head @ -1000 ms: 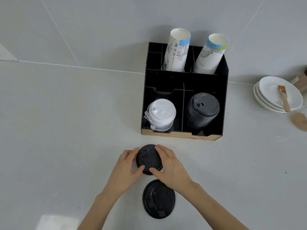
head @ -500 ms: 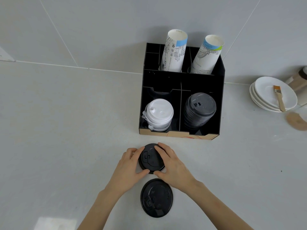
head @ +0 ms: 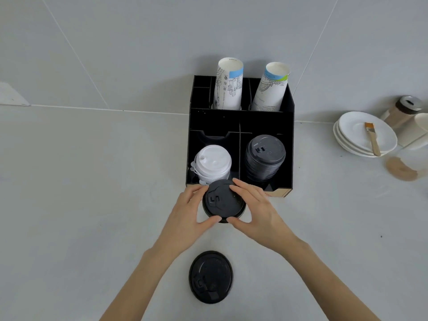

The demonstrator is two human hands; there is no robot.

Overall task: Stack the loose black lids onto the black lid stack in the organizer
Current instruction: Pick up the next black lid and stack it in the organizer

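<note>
Left hand [head: 185, 216] gripped the left edge of a black lid [head: 223, 201], thumb at the near rim, fingers [head: 196, 191] curled on the far-left rim. Held lid sat between both hands, top side up, in front of the organizer [head: 287, 135], overlapping its front edge in the view; could not tell if it was off the counter [head: 81, 205]. Behind it, front-left compartment held the white lid stack [head: 213, 162]. Second loose black lid [head: 210, 276] lay flat on the counter nearer the person, between the forearms, well apart from the held one. Right hand [head: 259, 212] clamped the right side of the same lid, thumb at near rim almost meeting the left thumb, fingertips [head: 236, 183] over the far rim. Front-right compartment held the black lid stack [head: 265, 156], leaning slightly, untouched. Back row held two paper cup stacks, left cup stack [head: 228, 86] and right cup stack [head: 271, 89], both tilted. Far right on the counter: stacked white plates [head: 361, 133] with a brush [head: 371, 135] lying on top, a brown jar [head: 403, 110] behind, and a brown disc [head: 400, 169] near the plates, blurred.
</note>
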